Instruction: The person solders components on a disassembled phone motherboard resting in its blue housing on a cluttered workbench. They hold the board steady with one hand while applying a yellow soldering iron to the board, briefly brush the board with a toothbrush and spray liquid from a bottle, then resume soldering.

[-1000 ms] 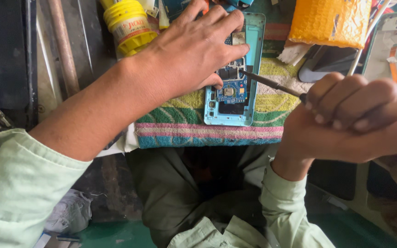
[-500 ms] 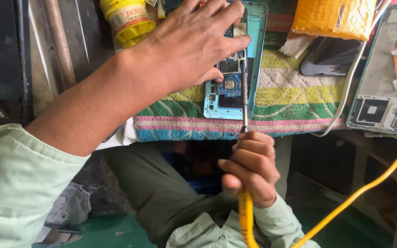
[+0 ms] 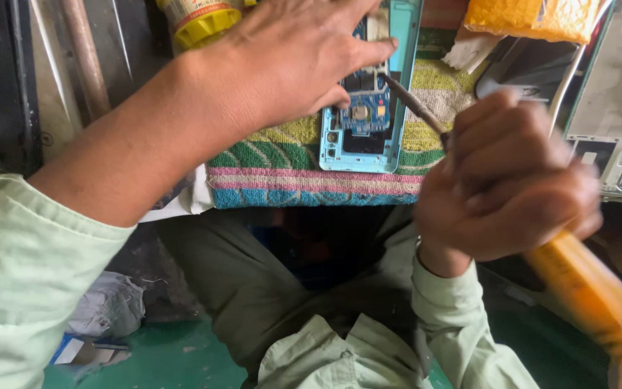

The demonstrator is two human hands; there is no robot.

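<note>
With our left hand [image 3: 289,65] pinning the opened phone [image 3: 365,108], our right hand [image 3: 512,180] grips the soldering iron [image 3: 415,104] at its exposed board, soldering apparently unfinished.

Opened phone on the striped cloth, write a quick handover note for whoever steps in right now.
Left hand: pressed flat on the opened phone, pinning it to the striped cloth.
Right hand: fist around a yellow-handled soldering iron, tip on the phone's circuit board.
Nearby: yellow jar at upper left, second opened phone to the right.
Done: back cover off, board exposed.
Left: work at the board under way; phone not closed.
</note>
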